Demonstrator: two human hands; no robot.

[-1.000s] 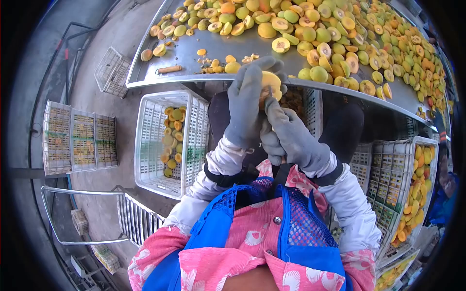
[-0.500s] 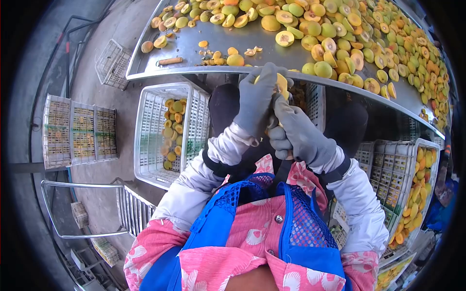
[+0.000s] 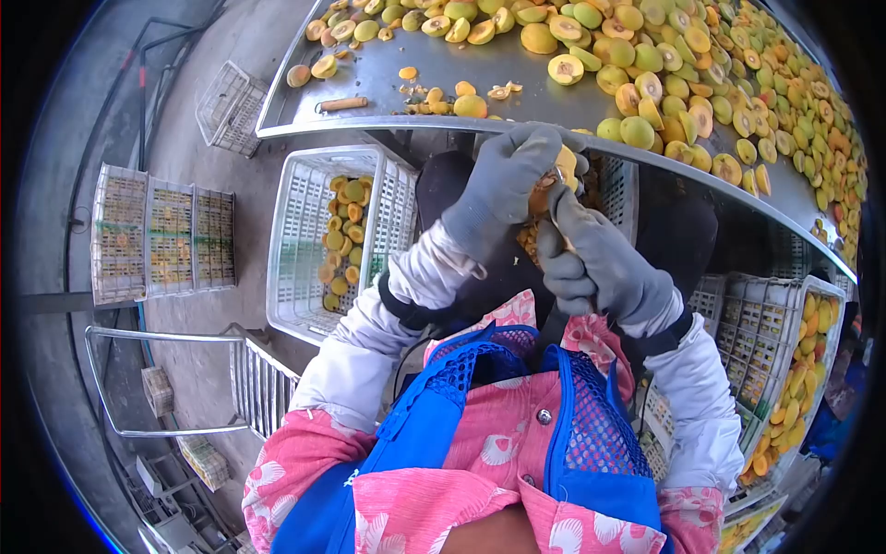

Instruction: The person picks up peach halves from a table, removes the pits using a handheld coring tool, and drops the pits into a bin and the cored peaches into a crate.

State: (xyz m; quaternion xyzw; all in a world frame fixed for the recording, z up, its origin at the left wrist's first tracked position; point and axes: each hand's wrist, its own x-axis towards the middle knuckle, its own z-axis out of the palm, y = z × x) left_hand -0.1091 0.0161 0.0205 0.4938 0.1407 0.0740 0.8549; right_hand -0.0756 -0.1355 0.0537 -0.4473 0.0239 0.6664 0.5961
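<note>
My left hand (image 3: pixel 510 182), in a grey glove, is closed around a halved yellow peach (image 3: pixel 568 166) just below the table's front edge. The peach's cut side faces my right hand (image 3: pixel 604 263), also gloved in grey. That hand's fingers are curled around a small tool, mostly hidden in the fist, with a bit of metal (image 3: pixel 556 174) showing at the peach. The thumb of my right hand lies close against the fruit. Beneath the hands, some orange pieces (image 3: pixel 528 242) show, partly hidden.
The metal table (image 3: pixel 388 69) carries many peach halves (image 3: pixel 637 55), scraps and a wooden-handled tool (image 3: pixel 341 104). A white crate (image 3: pixel 277 240) with peach halves stands below left. Another crate (image 3: pixel 757 332) of peaches is at right. Stacked crates (image 3: pixel 166 235) and a metal-framed trolley (image 3: pixel 166 337) stand farther left.
The view has shifted slightly, so the table and crates appear farther right. The peach is turned, with more of its surface and the metal bit visible between my hands.
</note>
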